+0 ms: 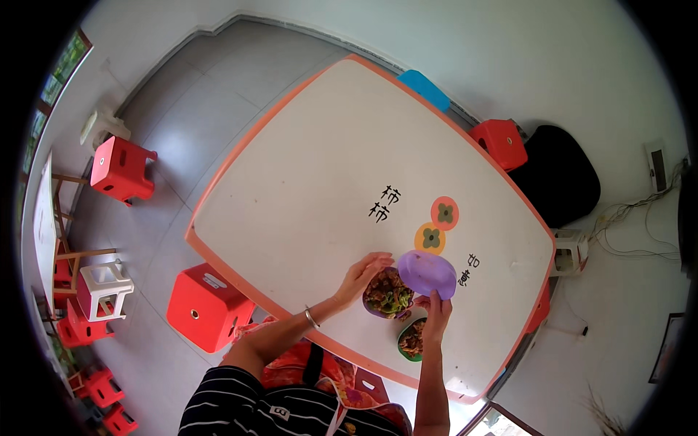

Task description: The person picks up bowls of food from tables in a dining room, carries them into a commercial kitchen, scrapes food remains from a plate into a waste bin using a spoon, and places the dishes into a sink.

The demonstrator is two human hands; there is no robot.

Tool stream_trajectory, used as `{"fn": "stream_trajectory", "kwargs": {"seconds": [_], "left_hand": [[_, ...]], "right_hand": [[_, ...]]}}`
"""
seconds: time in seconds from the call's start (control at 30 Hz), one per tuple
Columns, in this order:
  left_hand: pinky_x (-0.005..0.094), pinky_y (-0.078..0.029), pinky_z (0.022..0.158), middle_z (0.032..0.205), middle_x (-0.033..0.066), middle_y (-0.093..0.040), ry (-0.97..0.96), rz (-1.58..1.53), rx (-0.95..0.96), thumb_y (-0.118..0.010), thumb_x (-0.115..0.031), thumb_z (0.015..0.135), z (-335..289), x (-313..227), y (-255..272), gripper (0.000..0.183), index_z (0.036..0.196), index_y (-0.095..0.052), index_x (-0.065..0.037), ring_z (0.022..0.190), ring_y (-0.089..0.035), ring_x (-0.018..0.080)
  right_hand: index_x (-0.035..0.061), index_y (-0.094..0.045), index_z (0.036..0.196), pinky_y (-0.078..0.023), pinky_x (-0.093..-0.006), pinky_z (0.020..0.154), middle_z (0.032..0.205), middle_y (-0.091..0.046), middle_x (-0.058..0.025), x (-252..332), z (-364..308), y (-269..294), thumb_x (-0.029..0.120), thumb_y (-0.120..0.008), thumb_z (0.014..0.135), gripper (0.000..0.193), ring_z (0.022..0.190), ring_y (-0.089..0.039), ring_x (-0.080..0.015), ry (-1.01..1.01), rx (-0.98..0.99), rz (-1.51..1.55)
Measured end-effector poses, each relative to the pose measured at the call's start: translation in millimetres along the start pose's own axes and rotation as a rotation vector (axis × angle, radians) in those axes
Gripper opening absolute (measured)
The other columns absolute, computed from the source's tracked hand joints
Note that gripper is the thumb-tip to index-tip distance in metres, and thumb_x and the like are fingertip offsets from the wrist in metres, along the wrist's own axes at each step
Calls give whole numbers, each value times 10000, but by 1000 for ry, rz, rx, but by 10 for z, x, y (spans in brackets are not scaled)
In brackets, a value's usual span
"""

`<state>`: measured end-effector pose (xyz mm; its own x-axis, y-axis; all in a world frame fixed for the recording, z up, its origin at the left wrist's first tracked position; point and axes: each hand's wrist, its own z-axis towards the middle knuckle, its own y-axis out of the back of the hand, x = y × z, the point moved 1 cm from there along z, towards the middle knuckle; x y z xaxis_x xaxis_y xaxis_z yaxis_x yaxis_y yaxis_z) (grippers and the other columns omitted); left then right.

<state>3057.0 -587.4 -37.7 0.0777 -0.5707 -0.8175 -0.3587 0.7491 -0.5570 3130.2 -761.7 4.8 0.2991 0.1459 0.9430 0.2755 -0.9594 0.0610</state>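
In my right hand (437, 314) is a shallow purple bowl (427, 275), pinched at its near edge and tilted up; a few small specks show on it. My left hand (363, 276) rests at the upper left rim of a second bowl, its fingers stretched out. That bowl is dark purple and full of food (389, 294), brown pieces with green vegetables. Closer to me, beside my right forearm, a small green bowl (402, 349) holds similar brown food. All three are at the near side of the white table (305, 174).
The table has an orange edge (247, 156) and printed fruit pictures (445, 214). Red stools (207, 305) stand at its left and far right (499, 144). A blue stool or chair (424, 90) and a black round object (558, 174) are beyond it. White stools (106, 291) stand left.
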Motion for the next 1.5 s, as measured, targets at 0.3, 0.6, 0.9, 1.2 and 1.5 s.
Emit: {"fn": "stream_trajectory", "kwargs": {"seconds": [0.3,0.6,0.9,1.2,1.5], "left_hand": [[200,-407,628,688,-42,-445,99,204,-178,-458,-153,857,68,-150,330,236,1035,-508,-6,647,-442,41],[227,-463,499,733,5,-480,212,580,-463,-464,-198,853,-408,-412,1518,276,1043,-482,2,652,-501,62],[302,-442,558,785,77,-518,-129,1433,-589,-531,-105,772,-513,-886,1148,234,994,-481,-51,641,-532,204],[348,-466,559,698,132,-597,197,999,-13,-573,-204,769,-504,142,367,270,949,-480,-26,642,-599,272],[354,-462,572,659,126,-594,315,1020,-58,-574,-157,702,-376,449,290,253,889,-476,-16,628,-590,286]], "right_hand": [[7,-512,1001,-446,-275,657,872,-569,-67,-6,117,128,117,-523,799,230,760,-548,-135,137,386,-536],[53,-518,915,-343,-374,784,868,-497,-87,-313,-299,206,211,-639,651,330,850,-441,-263,314,352,-1458],[58,-497,830,-334,-373,787,810,-464,-91,-357,-241,197,232,-680,602,339,810,-440,-256,476,239,-1601],[37,-504,910,-426,-322,687,872,-505,-93,-107,-314,145,64,-594,714,217,821,-517,-224,528,166,-1069],[4,-539,905,-469,-269,554,790,-587,-97,-637,-872,1433,151,-489,820,177,665,-588,-171,-57,-328,-662]]}}
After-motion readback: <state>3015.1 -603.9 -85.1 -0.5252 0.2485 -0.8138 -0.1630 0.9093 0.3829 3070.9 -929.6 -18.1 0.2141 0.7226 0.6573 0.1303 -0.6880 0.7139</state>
